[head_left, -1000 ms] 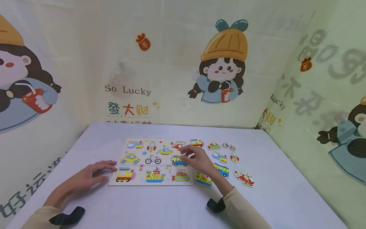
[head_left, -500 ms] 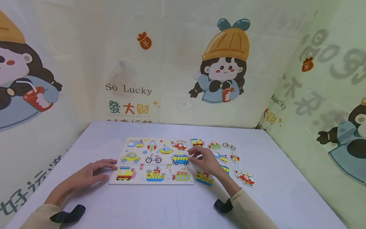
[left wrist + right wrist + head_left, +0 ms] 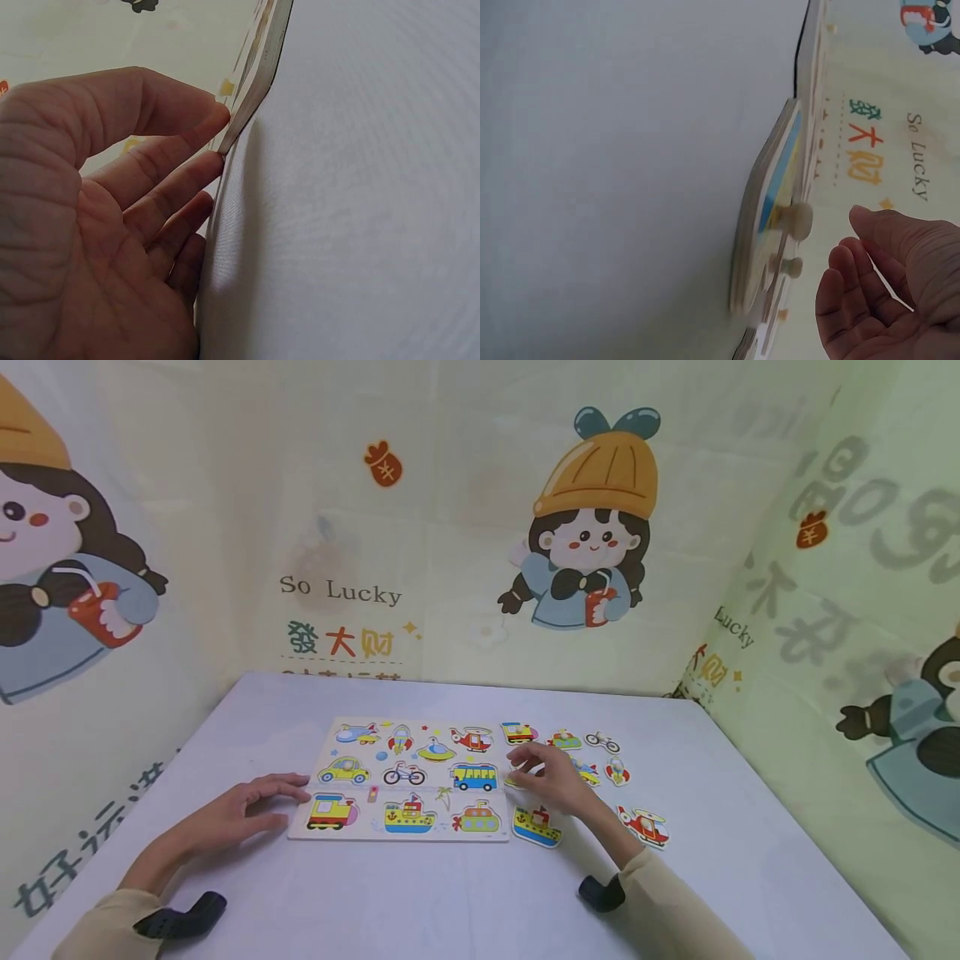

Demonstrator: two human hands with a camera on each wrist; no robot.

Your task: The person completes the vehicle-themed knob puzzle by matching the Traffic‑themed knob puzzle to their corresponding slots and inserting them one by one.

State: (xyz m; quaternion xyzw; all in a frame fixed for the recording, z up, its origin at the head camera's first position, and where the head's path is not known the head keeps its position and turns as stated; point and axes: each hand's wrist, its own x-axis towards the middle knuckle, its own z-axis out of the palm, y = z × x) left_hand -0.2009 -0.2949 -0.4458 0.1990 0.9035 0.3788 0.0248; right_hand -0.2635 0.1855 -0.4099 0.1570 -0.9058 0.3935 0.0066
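A wooden puzzle board [image 3: 375, 835] with printed vehicle pictures lies flat on the table. My left hand [image 3: 232, 818] rests beside its left edge, and in the left wrist view the fingertips [image 3: 214, 161] touch the board's corner [image 3: 251, 97]. Over the loose pieces just right of the board hovers my right hand [image 3: 551, 777], fingers loosely bent and nothing between them. Nearest to it is a ship piece [image 3: 537, 827]; the right wrist view shows this piece edge-on with a round knob [image 3: 801, 221]. A yellow piece [image 3: 513, 782] is mostly hidden under the right hand.
Loose pieces lie right of the board: a train [image 3: 519, 733], a submarine [image 3: 564, 740], a bicycle [image 3: 602, 742], a plane [image 3: 587, 772], a rocket [image 3: 617, 772] and a helicopter [image 3: 643, 827]. The white table [image 3: 420, 893] meets a patterned cloth backdrop [image 3: 450, 610] behind.
My right hand has moved right, off the board's bus picture to the loose pieces beside the board, now covering the loose bus piece. The left hand has stayed at the board's edge.
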